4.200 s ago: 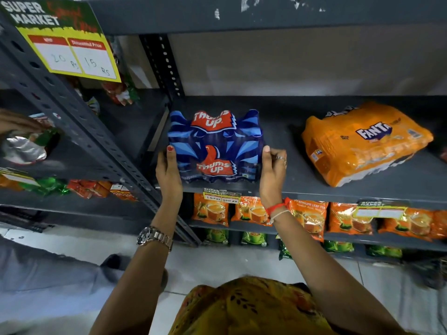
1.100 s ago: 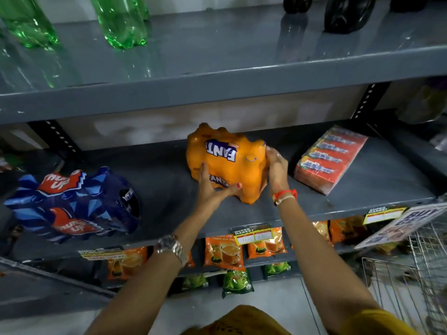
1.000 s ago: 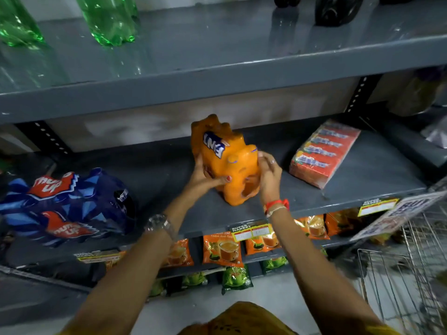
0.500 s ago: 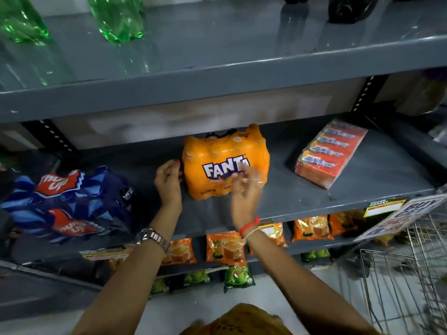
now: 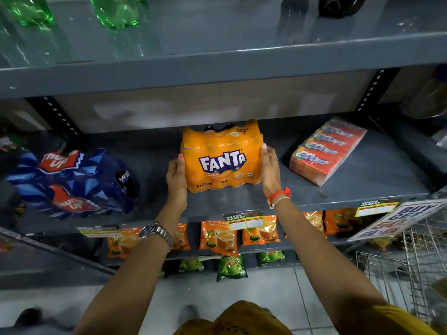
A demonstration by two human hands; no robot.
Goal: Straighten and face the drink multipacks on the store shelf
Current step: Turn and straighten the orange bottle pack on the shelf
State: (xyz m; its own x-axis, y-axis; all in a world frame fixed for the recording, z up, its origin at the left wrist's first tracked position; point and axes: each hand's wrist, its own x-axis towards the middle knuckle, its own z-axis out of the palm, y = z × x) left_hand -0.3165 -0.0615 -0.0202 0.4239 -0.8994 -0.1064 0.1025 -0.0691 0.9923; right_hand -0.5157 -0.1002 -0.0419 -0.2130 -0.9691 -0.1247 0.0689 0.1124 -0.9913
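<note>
Head view: Fanta multipack (image 5: 221, 157) upright on the grey shelf (image 5: 242, 201), label facing out, pressed between both hands. Left hand (image 5: 176, 180) flat against the left side panel, thumb up along the front edge; right hand (image 5: 270, 169) flat against the right side, fingers (image 5: 264, 147) reaching toward the upper corner. Neither hand clenched; a two-sided squeeze on the pack, not a lift by the wrap.

Left of the left hand, well apart: blue Thums Up multipack (image 5: 72, 182), turned partly sideways, an end cap showing. Right of the right hand, near but not touching: red carton bundle (image 5: 327, 151), lying flat and skewed across the shelf.

Handling, as a judgement: shrink film soft and slick, so likely to stretch or tear if pinched; bottles inside stiff, and eight small ones together probably moderately heavy. Best taken low on both side panels, palms against the bottle bodies, then slid or pivoted on the shelf, not hoisted. Fanta looks nearly squared; blue pack and red bundle apparently yet to be faced.
</note>
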